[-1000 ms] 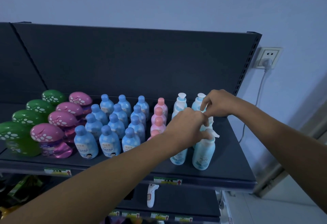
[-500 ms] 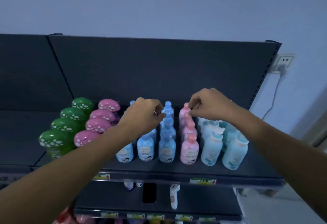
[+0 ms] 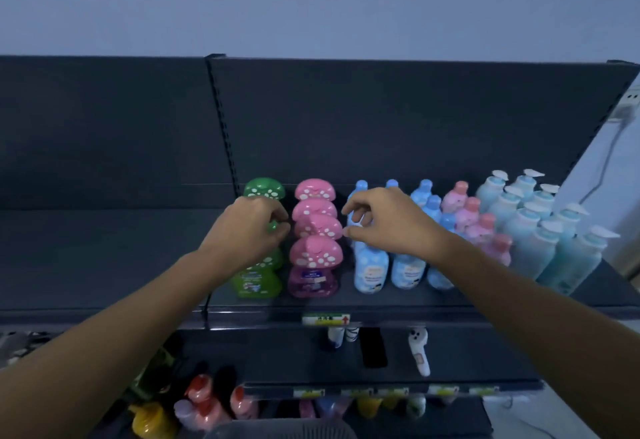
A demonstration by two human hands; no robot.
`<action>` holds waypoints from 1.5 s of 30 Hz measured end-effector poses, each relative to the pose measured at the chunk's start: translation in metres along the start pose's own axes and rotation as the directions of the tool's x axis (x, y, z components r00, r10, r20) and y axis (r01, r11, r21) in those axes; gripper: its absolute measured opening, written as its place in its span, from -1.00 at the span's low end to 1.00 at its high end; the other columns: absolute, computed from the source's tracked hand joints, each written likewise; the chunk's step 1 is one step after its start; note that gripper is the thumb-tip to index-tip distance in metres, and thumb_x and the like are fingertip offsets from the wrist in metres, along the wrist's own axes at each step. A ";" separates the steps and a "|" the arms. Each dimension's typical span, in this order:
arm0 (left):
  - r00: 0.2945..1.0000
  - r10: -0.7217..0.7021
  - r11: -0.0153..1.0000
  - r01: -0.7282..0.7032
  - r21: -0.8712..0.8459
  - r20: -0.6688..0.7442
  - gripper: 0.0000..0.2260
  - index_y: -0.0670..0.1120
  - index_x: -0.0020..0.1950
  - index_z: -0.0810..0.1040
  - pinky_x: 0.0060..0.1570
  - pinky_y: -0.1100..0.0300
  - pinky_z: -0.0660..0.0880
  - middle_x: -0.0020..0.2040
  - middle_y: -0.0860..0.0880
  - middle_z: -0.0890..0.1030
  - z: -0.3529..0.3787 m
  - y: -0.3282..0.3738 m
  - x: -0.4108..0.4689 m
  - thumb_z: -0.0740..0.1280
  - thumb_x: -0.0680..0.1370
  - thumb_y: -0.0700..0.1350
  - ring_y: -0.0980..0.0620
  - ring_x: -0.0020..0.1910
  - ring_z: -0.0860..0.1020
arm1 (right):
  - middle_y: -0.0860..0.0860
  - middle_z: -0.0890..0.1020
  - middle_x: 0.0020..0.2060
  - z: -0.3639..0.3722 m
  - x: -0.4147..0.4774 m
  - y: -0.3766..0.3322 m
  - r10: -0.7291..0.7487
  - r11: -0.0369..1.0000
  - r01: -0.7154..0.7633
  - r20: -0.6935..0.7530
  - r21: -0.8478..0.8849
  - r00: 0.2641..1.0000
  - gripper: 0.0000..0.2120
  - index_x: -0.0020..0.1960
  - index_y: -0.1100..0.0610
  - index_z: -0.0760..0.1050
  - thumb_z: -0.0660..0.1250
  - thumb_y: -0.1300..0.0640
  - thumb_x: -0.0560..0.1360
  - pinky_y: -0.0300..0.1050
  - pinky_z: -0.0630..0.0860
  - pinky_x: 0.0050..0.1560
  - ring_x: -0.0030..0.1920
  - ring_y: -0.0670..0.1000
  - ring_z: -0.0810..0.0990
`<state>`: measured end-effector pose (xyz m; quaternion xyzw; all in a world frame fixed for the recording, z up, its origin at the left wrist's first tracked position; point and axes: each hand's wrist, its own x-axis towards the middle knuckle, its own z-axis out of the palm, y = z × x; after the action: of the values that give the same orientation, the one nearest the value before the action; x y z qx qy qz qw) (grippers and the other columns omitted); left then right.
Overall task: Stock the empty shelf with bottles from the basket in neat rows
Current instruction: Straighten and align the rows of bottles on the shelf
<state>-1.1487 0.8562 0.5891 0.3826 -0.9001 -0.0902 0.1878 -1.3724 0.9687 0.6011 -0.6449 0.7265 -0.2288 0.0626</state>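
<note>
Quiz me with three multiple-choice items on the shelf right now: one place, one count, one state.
1. Which bottles stand at the shelf's far right?
A green ones
B pump bottles
C blue ones

2. How many pink mushroom caps show?
A two
B four
C seven

3. The left hand is:
A curled on a green bottle
B flat open in the air
C out of view

Key: 1 B, they end the rows on the right. 2 B, four caps stand in one file. 3 A, green shows between its curled fingers.
</note>
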 end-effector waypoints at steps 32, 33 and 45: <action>0.966 0.084 0.983 -0.120 0.137 0.243 -0.44 0.20 0.42 0.50 0.24 0.00 0.50 0.34 0.08 0.53 0.019 -0.073 0.000 0.50 0.44 0.20 -0.04 0.29 0.52 | -0.08 0.51 0.23 0.085 0.031 -0.010 -0.082 0.979 0.115 0.190 -0.171 0.978 -0.44 0.41 -0.06 0.49 0.52 -0.07 0.45 -0.07 0.43 0.26 0.29 -0.03 0.42; 0.967 0.089 0.983 -0.124 0.133 0.240 -0.46 0.19 0.41 0.51 0.23 0.00 0.51 0.34 0.08 0.54 0.017 -0.074 0.001 0.48 0.45 0.24 -0.03 0.28 0.53 | -0.09 0.51 0.22 0.084 0.032 -0.010 -0.081 0.978 0.117 0.205 -0.173 0.975 -0.45 0.40 -0.06 0.49 0.51 -0.09 0.45 -0.07 0.44 0.25 0.28 -0.03 0.42; 0.948 0.092 0.989 -0.123 0.086 0.305 -0.59 0.18 0.37 0.55 0.27 0.00 0.47 0.30 0.03 0.57 0.005 -0.088 0.063 0.48 0.53 0.03 -0.03 0.28 0.52 | -0.06 0.59 0.17 0.052 0.092 0.004 -0.075 0.983 0.109 0.214 -0.151 0.974 -0.58 0.34 -0.01 0.57 0.47 0.12 0.50 -0.27 0.34 0.14 0.23 -0.05 0.52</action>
<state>-1.1335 0.7500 0.5746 0.3241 -0.9412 -0.0898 0.0335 -1.3703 0.8668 0.5719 -0.7014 0.7013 -0.1033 0.0748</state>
